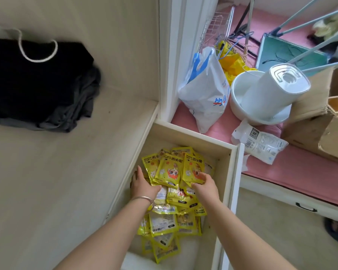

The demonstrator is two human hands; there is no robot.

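We look down into an open drawer (pixel 233 172) at 6 o'clock of the view, where a loose heap of yellow packets (pixel 169 171) covers the floor of it. Both hands are in the far half of the heap. The left hand (pixel 142 185), with a silver bracelet (pixel 143 198) on its wrist, lies at the 9 o'clock edge of the packets, close to the drawer's left wall. Its fingers are fairly straight and point to 12 o'clock, and its thumb rests against the packets beside it; we cannot tell whether it has any in its grasp. The right hand (pixel 205 184) sits at the 3 o'clock side of the heap, fingers curled over the lower edge of an upright packet, thumb beneath, pinching it. Between the two hands several packets stand tilted up. More packets lie flat toward 6 o'clock, under and between the forearms.

At 10 o'clock a pile of dark folded clothes (pixel 37 84) rests on a pale shelf. At 1 o'clock a white plastic bag (pixel 205 94) leans beside a white bowl (pixel 240 98), and a torn cardboard box (pixel 310 133) sits at 3 o'clock.
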